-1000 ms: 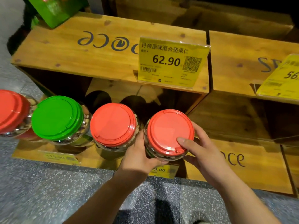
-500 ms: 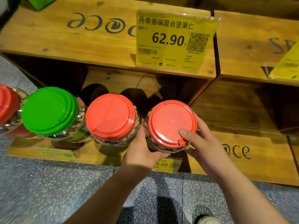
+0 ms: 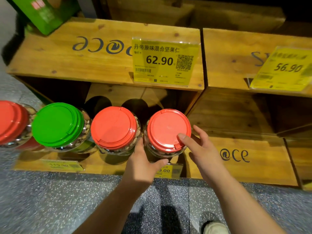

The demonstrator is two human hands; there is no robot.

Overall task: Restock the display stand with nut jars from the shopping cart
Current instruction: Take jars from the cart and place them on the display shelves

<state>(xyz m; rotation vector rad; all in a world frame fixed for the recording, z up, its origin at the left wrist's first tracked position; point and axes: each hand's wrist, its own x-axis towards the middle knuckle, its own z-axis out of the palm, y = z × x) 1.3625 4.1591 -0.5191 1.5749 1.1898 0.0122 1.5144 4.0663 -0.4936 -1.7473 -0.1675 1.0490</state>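
Note:
A clear nut jar with a red lid [image 3: 167, 127] stands at the right end of a row on the low wooden display stand [image 3: 253, 164]. My left hand [image 3: 143, 164] grips its left and front side, with the thumb curled under the front. On the other side, my right hand [image 3: 202, 149] holds the jar with its thumb on the lid's rim and its fingers round the right wall. To the left, in the same row, stand another red-lidded jar [image 3: 114, 127], a green-lidded jar [image 3: 57, 124] and a third red-lidded jar [image 3: 11, 120]. No shopping cart is in view.
Wooden crates form an upper shelf [image 3: 67, 56] over the row, carrying yellow price tags marked 62.90 [image 3: 165, 61] and 56.90 [image 3: 287, 68]. A green box [image 3: 45, 12] sits at the top left. Below me are the speckled floor [image 3: 50, 200] and my shoe [image 3: 214, 227].
Both hands have stayed on the rightmost jar, which has hardly shifted on the stand. My head view has moved back and up slightly.

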